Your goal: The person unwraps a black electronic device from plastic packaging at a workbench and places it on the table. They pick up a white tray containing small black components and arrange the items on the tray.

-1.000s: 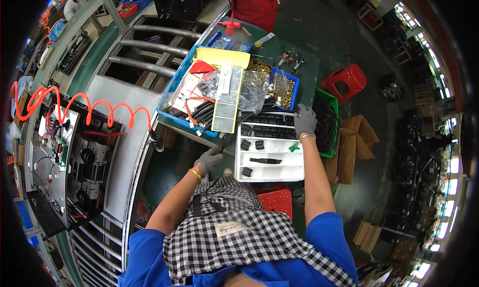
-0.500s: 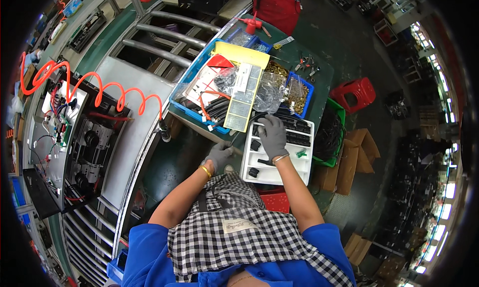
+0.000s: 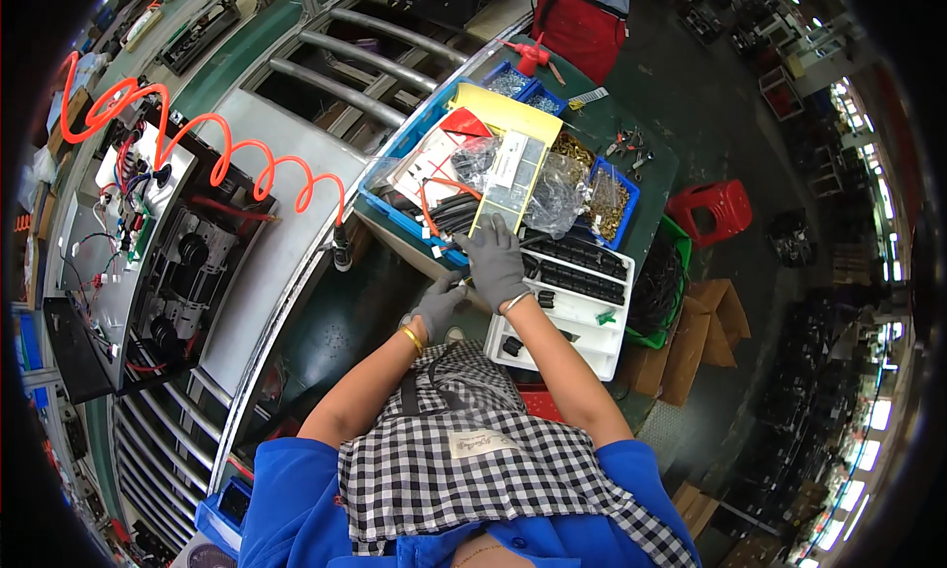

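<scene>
My left hand [image 3: 439, 305], in a grey glove, is closed with its fingertips pinched around something small and dark that is mostly hidden. Just right of it, my right hand [image 3: 495, 264], also gloved in grey, reaches forward with its fingers stretched and a little apart; nothing shows clearly in it. Its fingertips lie over the lower end of a yellow compartment box [image 3: 506, 114]. Beside the right wrist is a white divided tray [image 3: 582, 344] with black parts [image 3: 582, 274] and a small green piece [image 3: 605, 317]. Black cables [image 3: 455, 216] lie left of the yellow box.
A blue tray [image 3: 379, 195] sits under the yellow box. Blue bins [image 3: 631, 205] hold small metal parts. A coiled orange air hose [image 3: 222, 153] hangs at left near an opened machine [image 3: 182, 272]. A red stool [image 3: 712, 213] and cardboard boxes [image 3: 712, 321] stand at right.
My right hand has moved left from over the white tray to beside my left hand. The whole view has shifted slightly. My left hand remains closed.
</scene>
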`<state>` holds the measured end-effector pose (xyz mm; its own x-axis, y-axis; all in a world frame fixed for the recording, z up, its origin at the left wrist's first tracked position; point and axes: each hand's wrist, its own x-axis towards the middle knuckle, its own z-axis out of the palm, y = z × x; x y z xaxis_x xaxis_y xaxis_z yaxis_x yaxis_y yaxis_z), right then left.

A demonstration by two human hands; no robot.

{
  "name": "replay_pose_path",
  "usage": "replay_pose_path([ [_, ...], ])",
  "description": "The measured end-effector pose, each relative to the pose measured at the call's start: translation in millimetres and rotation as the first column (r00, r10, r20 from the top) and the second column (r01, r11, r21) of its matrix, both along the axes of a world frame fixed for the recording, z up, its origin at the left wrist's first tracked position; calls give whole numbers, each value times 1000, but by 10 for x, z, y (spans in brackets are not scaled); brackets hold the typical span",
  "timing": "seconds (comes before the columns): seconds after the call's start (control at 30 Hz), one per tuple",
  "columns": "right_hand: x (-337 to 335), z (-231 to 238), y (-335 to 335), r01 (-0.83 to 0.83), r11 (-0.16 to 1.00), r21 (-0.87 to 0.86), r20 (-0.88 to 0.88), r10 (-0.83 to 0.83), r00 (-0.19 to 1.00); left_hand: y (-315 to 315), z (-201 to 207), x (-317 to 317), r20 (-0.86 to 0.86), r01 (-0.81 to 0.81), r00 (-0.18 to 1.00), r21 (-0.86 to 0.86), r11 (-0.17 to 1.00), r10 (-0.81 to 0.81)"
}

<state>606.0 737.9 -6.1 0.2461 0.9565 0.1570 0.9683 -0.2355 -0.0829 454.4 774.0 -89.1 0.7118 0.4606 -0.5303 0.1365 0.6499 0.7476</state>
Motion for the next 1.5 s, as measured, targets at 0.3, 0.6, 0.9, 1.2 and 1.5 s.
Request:
replay_pose_path([
  [0.3,207,65,-101,99,986,137,-123,-83,989,185,-61,-168,-73,27,997,64,998,-22],
  [0.6,535,-18,-1033,410,838,360,-391,-263,882,201,21,-260,-142,99,984,-68,993,-108],
  [0.9,436,-5,-1870,596,743,303,-429,-453,782,99,73,12,-38,95,994,-236,967,-107],
  [1.2,312,-110,-2225,671,702,237,-475,-519,711,129,98,51,-117,130,982,-143,981,-147],
  [1.5,316,-177,-2331,653,710,264,-443,-512,736,209,-843,-1320,-326,93,936,-126,988,-130],
])
